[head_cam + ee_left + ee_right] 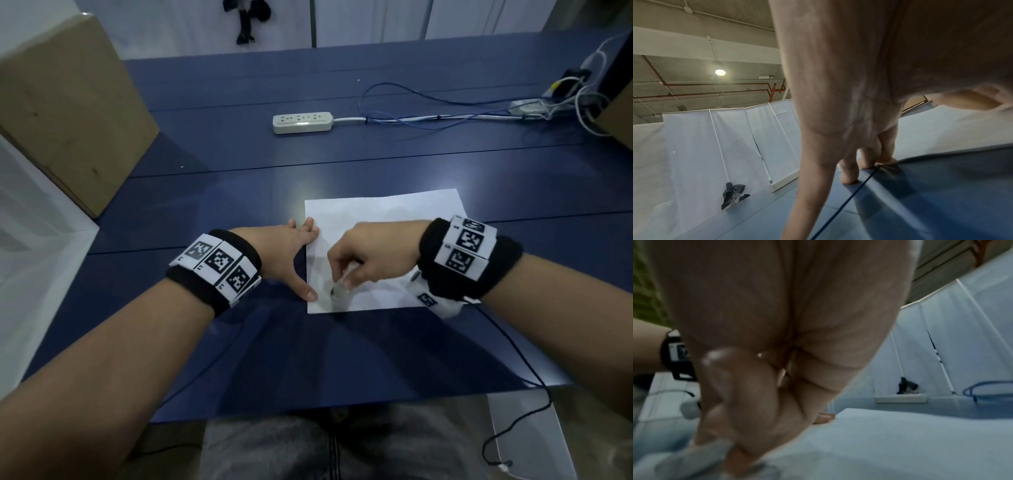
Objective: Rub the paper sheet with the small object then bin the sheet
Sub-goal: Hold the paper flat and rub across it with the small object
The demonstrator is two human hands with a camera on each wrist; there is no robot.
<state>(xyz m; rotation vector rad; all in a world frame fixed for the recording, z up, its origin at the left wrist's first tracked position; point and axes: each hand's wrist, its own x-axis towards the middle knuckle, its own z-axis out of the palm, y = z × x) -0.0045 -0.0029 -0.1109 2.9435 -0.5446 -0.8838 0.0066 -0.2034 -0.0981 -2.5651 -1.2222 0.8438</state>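
Note:
A white paper sheet [387,236] lies flat on the blue table [239,192] in front of me. My left hand [294,253] lies spread with straight fingers, pressing the sheet's left edge, thumb near its front left corner. My right hand [356,263] is curled, pinching a small pale object [337,292], blurred, against the sheet near that corner. In the right wrist view the curled fingers [748,394] hide most of the object over the paper sheet [900,443]. The left wrist view shows straight fingers [849,172] pressed down on the table [920,203].
A white power strip [302,122] with blue and white cables [428,113] lies at the back of the table. A large cardboard box [65,109] stands at the left. A thin black cord [513,342] runs off the front right edge. White screens close off the back.

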